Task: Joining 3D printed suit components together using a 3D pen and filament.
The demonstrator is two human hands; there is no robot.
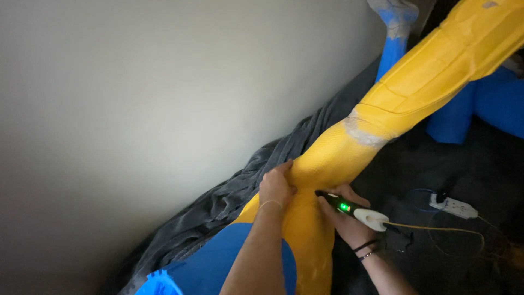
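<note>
Against the yellow tube (327, 158), we are pressing our left hand (275, 186) flat, fingers spread; our right hand (349, 218) is gripping a black pen tool (346, 207), tip touching the tube. Tube's long axis is running toward one o'clock, above the grey blanket (229, 196) by the wall (164, 109).

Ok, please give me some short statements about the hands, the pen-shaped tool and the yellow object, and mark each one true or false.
1. The right hand holds a black pen-shaped tool with a green light. True.
2. The left hand rests on the grey blanket. False: it presses on the yellow object.
3. A yellow strand leads from the tool's white end. True.
4. The power strip lies on the yellow object. False: it lies on the dark floor.
</note>
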